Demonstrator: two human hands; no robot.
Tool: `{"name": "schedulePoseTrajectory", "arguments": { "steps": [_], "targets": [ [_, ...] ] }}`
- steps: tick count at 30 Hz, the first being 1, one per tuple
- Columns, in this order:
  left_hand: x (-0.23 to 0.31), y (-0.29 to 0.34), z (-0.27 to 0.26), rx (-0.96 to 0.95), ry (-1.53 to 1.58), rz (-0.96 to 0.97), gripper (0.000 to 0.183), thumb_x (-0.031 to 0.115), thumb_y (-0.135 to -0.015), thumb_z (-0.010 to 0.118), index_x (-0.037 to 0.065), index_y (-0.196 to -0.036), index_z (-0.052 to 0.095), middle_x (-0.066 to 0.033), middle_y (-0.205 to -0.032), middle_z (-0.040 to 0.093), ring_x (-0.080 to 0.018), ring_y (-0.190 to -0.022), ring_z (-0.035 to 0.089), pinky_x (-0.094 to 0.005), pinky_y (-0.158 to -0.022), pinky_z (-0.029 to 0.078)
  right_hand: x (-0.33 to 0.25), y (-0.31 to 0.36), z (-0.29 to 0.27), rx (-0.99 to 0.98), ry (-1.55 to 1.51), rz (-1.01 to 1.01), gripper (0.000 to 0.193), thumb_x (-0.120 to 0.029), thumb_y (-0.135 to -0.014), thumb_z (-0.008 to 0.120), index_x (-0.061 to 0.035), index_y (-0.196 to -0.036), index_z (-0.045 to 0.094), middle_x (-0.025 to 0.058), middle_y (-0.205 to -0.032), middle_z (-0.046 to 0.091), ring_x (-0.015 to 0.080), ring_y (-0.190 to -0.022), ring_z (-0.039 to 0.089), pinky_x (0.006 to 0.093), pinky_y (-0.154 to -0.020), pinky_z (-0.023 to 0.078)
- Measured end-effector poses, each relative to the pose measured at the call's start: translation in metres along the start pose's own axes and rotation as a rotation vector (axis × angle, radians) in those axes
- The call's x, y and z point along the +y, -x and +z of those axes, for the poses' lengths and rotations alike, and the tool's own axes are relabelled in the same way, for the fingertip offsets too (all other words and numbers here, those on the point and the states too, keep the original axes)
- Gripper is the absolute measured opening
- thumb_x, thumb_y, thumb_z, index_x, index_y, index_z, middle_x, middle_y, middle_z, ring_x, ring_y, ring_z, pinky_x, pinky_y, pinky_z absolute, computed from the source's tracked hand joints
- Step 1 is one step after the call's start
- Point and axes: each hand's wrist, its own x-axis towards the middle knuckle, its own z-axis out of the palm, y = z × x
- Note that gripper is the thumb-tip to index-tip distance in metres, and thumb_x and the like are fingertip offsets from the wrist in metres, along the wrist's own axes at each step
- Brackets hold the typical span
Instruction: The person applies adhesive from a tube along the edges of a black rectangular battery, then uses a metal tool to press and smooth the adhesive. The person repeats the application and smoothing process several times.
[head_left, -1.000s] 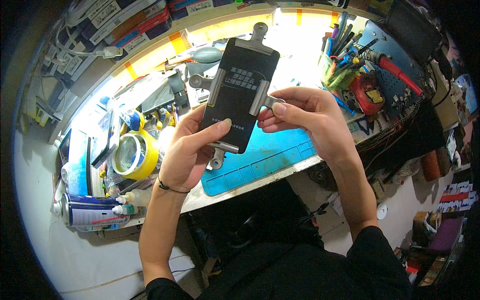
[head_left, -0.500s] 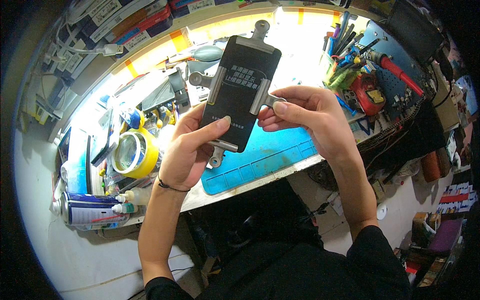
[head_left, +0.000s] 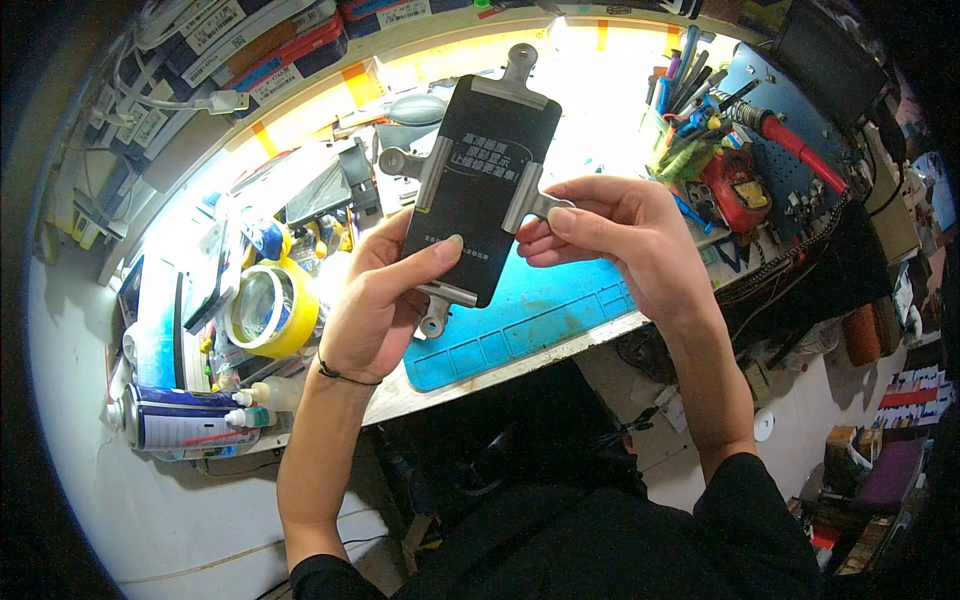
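My left hand (head_left: pixel 385 285) grips a black phone (head_left: pixel 478 190) by its lower left side, thumb across the front, fingers hidden behind. Pale printed lettering shows on the phone's face. Metal bulldog clips clamp it on every side: a top clip (head_left: pixel 519 68), a left clip (head_left: pixel 405 165), a bottom clip (head_left: pixel 434 312) and a right clip (head_left: pixel 535 201). Thumb and fingers of my right hand (head_left: pixel 630 235) pinch the handle of the right clip, whose jaw lies over the phone's edge. The phone is held tilted above a blue work mat (head_left: pixel 510 335).
Left on the bench are a yellow tape roll (head_left: pixel 298 310), a blue spray can (head_left: pixel 180 418) and small dropper bottles (head_left: pixel 255 405). At the right stand pens and tools (head_left: pixel 690 85), a red-handled soldering iron (head_left: pixel 800 150) and a red meter (head_left: pixel 738 188). Stacked boxes (head_left: pixel 260 45) line the back left.
Hardly anything differs. The phone with its clips sits very slightly lower in the picture, and both hands keep the same grip.
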Motion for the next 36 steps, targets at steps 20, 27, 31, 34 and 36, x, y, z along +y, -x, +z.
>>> {"name": "schedulePoseTrajectory", "arguments": {
  "steps": [20, 27, 31, 34, 36],
  "targets": [
    [-0.002, 0.000, -0.008, -0.036, -0.002, 0.000, 0.040, 0.005, -0.099, 0.068, -0.003, -0.138, 0.059, -0.0160, -0.123, 0.073, -0.0213, -0.105, 0.075, -0.0351, -0.092, 0.064, 0.004, 0.001, 0.002, 0.014, 0.022, -0.047, 0.049, -0.023, -0.102, 0.068, 0.0119, -0.135, 0.058, 0.0320, -0.117, 0.071, 0.0335, -0.102, 0.078, 0.0419, -0.085, 0.067],
    [0.001, 0.008, 0.006, -0.022, -0.080, 0.052, 0.045, 0.010, -0.100, 0.067, -0.005, -0.141, 0.054, -0.0203, -0.123, 0.072, -0.0289, -0.106, 0.075, -0.0379, -0.090, 0.063, 0.020, 0.035, 0.012, 0.143, -0.075, 0.134, 0.041, -0.030, -0.101, 0.072, 0.0048, -0.121, 0.064, 0.0173, -0.114, 0.071, 0.0221, -0.098, 0.072, 0.0360, -0.081, 0.064],
    [0.002, 0.024, 0.048, -0.076, -0.048, 0.064, 0.046, 0.012, -0.099, 0.066, -0.004, -0.141, 0.054, -0.0195, -0.125, 0.071, -0.0292, -0.113, 0.072, -0.0414, -0.099, 0.058, 0.023, 0.064, 0.024, 0.045, -0.229, 0.113, 0.036, -0.021, -0.099, 0.075, 0.0015, -0.125, 0.064, 0.0138, -0.115, 0.070, 0.0207, -0.105, 0.070, 0.0362, -0.094, 0.058],
    [-0.013, 0.034, 0.090, -0.070, -0.026, 0.109, 0.039, 0.007, -0.096, 0.070, -0.002, -0.133, 0.060, -0.0127, -0.121, 0.072, -0.0229, -0.104, 0.072, -0.0387, -0.097, 0.058, 0.005, 0.094, 0.026, 0.183, -0.358, -0.028, 0.034, -0.017, -0.098, 0.077, 0.0020, -0.124, 0.065, 0.0094, -0.114, 0.071, 0.0158, -0.106, 0.068, 0.0333, -0.098, 0.054],
    [-0.027, 0.043, 0.128, -0.069, 0.018, 0.089, 0.036, 0.005, -0.096, 0.071, -0.001, -0.131, 0.063, -0.0107, -0.120, 0.072, -0.0217, -0.105, 0.072, -0.0372, -0.096, 0.057, 0.002, 0.117, 0.015, 0.307, -0.404, -0.086, 0.032, -0.014, -0.097, 0.077, 0.0022, -0.123, 0.067, 0.0074, -0.113, 0.073, 0.0139, -0.104, 0.067, 0.0310, -0.096, 0.053]
  ]
}}
